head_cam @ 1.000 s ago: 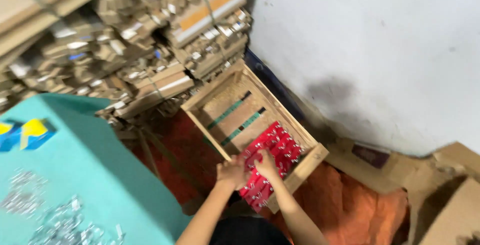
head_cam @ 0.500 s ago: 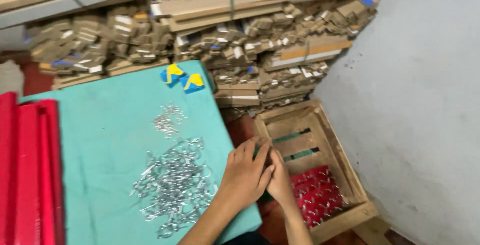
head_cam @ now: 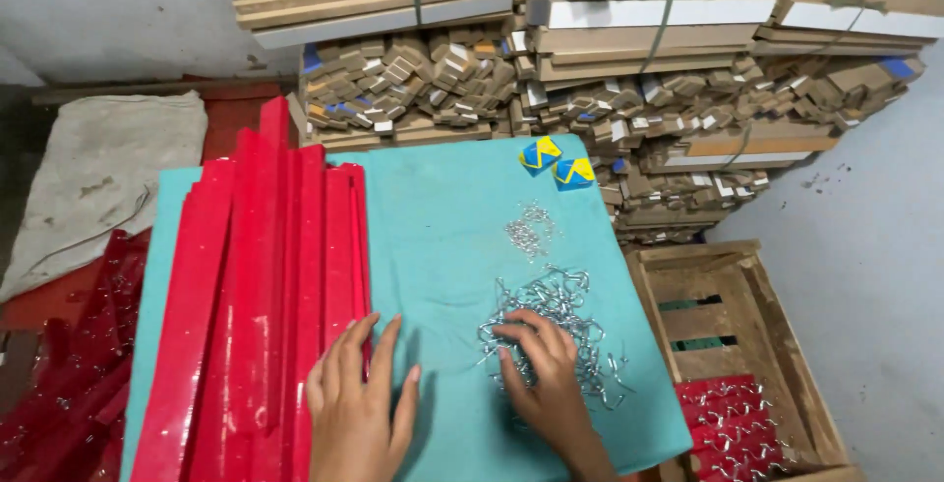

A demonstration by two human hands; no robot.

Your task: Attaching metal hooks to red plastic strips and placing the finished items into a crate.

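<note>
Now right hand (head_cam: 544, 369) fingers loose wire hooks (head_cam: 551, 320); left hand (head_cam: 359, 398) flat, empty, beside glossy red strips (head_cam: 261, 295).

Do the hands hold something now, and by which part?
Nothing is clearly held. The right hand rests fingers-down on the hooks; the left hand lies flat by the strips.

Two bare hands in view, no gloves. Left hand (head_cam: 359, 403): no ring or band visible on the fingers; wrist cut off by the lower frame edge. Right hand (head_cam: 544, 374): likewise no ring, no watch; forearm bare as far as visible, no sleeve. Nails short, unpainted. No markings seen.
</note>
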